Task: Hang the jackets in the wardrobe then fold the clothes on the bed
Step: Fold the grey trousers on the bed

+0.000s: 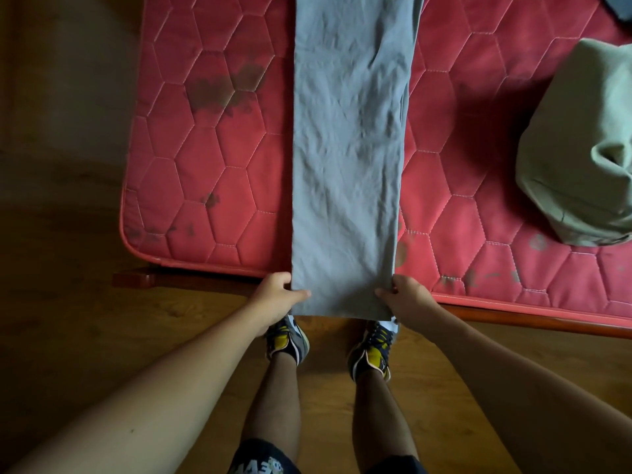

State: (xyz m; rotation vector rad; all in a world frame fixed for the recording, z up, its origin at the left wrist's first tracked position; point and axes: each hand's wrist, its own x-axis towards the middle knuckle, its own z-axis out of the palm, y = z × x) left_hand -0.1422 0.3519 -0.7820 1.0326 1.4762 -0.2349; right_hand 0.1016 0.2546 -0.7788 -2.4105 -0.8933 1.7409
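Head view: looking steeply down over the near edge of a bed, both bare forearms reaching forward.
Grey garment (349,148): a long, narrow, creased strip of cloth, laid flat along the middle of the mattress, running from the top of the frame down to the near edge. Near end hanging just past the bed edge, above the feet.
Left hand (275,295): at the near left corner of the grey garment, thumb pressed on top of the cloth, fingers curled round the side edge, pinching it.
Right hand (408,299): at the near right corner, thumb on top, fingers curled at the edge, gripping the cloth in the same way.
Mattress (212,159): red, quilted in hexagons, bare of sheets, with dark stains left of the grey garment and smaller marks near the front edge.
Bed frame (513,314): reddish wood, showing just below the mattress edge.
Pale green garment (581,148): bunched in a loose heap on the right side of the mattress, well apart from the grey garment.
Dark cloth (615,5): only a corner visible at the top right; kind of garment not clear.
Floor (85,319): brown wood.
Shoes (287,336): yellow-and-grey trainers, toes close under the bed edge.
Shorts (260,456): dark, at the bottom edge.
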